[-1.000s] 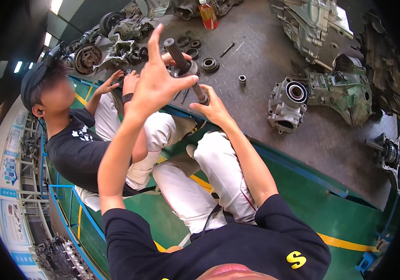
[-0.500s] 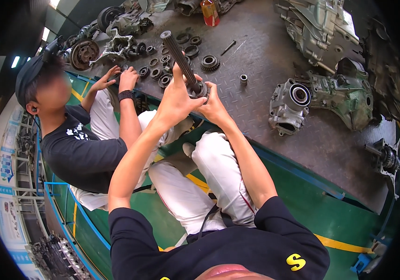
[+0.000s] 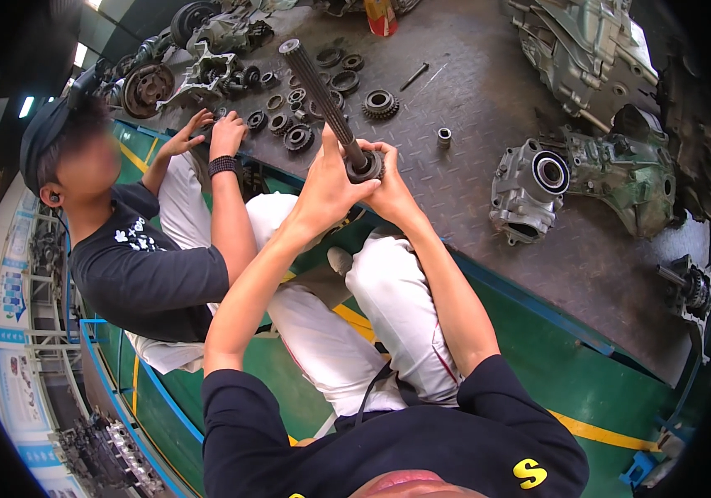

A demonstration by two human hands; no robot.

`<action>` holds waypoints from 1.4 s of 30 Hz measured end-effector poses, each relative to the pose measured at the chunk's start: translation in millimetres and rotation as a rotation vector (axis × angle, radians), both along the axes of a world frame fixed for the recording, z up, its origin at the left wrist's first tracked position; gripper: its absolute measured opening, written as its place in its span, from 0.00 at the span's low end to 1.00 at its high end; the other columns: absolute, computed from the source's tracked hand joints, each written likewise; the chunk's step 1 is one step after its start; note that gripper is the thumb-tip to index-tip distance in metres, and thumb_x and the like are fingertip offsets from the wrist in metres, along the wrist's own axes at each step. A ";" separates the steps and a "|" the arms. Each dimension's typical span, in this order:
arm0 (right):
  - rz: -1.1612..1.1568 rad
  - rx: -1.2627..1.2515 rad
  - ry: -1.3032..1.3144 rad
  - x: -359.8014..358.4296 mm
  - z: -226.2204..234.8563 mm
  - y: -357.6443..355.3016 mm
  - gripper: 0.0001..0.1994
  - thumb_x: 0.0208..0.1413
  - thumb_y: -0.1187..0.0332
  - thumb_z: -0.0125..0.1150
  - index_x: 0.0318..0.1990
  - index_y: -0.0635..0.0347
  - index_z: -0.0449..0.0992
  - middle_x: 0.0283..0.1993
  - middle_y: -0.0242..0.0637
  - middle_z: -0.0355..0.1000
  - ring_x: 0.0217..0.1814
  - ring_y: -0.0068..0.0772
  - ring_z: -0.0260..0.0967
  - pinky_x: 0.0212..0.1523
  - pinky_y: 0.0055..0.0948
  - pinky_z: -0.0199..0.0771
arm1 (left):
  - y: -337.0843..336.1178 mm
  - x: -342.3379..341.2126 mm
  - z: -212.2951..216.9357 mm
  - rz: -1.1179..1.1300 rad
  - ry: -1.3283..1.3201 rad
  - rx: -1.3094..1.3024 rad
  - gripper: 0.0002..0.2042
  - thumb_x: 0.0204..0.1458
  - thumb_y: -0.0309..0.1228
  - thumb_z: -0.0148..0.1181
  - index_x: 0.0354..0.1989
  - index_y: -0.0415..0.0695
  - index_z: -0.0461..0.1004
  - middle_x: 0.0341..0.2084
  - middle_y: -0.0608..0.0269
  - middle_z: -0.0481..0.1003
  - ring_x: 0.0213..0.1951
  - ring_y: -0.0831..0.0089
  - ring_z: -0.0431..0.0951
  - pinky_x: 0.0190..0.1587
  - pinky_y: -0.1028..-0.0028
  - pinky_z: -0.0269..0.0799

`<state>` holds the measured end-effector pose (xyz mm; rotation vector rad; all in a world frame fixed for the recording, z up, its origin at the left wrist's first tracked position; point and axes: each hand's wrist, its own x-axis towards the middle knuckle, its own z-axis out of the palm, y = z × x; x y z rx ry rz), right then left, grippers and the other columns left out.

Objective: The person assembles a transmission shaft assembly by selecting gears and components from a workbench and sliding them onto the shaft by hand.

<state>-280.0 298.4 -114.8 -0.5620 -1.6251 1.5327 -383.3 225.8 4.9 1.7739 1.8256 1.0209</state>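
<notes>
A long splined steel shaft (image 3: pixel 322 95) was gripped at its lower end by the left hand (image 3: pixel 328 187) and right hand (image 3: pixel 387 187), both closed around it, and held tilted above the metal surface (image 3: pixel 488 100). Loose gears (image 3: pixel 380 103) lay beneath.

Single head-worn fisheye, looking steeply down and forward.

Lens sits just above the wearer's chin, forearms entering from 6 o'clock. Hands sit close, near centre. Steel floor plate (image 3: pixel 488 100) fills 12 to 3 o'clock, farther off; a seated co-worker (image 3: pixel 136 257) is close at 9 o'clock. Straight edges bow toward the rim. No second view, so no overlap.
</notes>
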 end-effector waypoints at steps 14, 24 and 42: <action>-0.029 -0.034 0.025 25.8 19.1 -14.6 0.45 0.43 0.70 0.78 0.68 0.62 0.56 0.62 0.49 0.70 0.64 0.42 0.71 0.65 0.38 0.71 | 0.0 -4.2 -14.8 -0.053 -0.057 0.002 0.56 0.43 0.19 0.74 0.78 0.41 0.38 0.54 0.55 0.75 0.55 0.66 0.76 0.61 0.68 0.71; -0.024 0.190 -0.239 43.9 54.0 -7.3 0.37 0.50 0.65 0.72 0.67 0.64 0.63 0.57 0.56 0.76 0.60 0.52 0.76 0.59 0.40 0.75 | 11.9 0.7 -62.8 0.041 -0.244 0.304 0.23 0.47 0.31 0.74 0.52 0.40 0.75 0.52 0.59 0.77 0.56 0.64 0.75 0.61 0.64 0.66; 0.022 0.152 -0.303 60.0 61.8 -5.7 0.25 0.58 0.72 0.67 0.63 0.66 0.69 0.46 0.45 0.80 0.46 0.30 0.80 0.48 0.32 0.78 | 16.0 -1.4 -110.9 -0.096 -0.808 0.292 0.35 0.48 0.38 0.76 0.62 0.42 0.63 0.51 0.62 0.69 0.54 0.75 0.71 0.60 0.73 0.67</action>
